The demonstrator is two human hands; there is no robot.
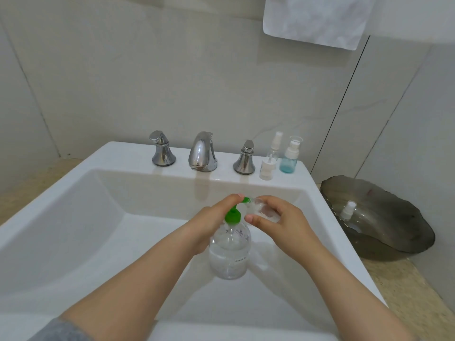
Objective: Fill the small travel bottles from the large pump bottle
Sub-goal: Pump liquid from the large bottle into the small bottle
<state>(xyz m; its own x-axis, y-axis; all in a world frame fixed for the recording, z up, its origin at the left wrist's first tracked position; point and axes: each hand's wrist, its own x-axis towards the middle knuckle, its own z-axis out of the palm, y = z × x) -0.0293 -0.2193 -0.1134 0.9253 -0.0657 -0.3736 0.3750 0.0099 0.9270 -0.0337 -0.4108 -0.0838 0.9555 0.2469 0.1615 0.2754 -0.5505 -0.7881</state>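
Observation:
A large clear pump bottle point(230, 253) with a green pump head point(232, 216) stands over the white sink basin point(81, 230). My left hand point(211, 221) wraps its neck, fingers resting on top of the green pump. My right hand point(278, 221) holds a small clear travel bottle point(262, 209) tilted sideways, its mouth against the green nozzle. Two small travel bottles stand on the sink ledge at the right: a clear spray bottle point(273, 150) and a blue-tinted pump bottle point(290, 157). A loose white pump cap point(267, 168) stands in front of them.
Chrome faucet point(202, 152) with two handles point(161, 150) point(245, 158) lines the back ledge. A dark glass dish point(394, 232) on the counter to the right holds a white spray cap point(347, 210). A white towel point(317, 19) hangs at the upper right.

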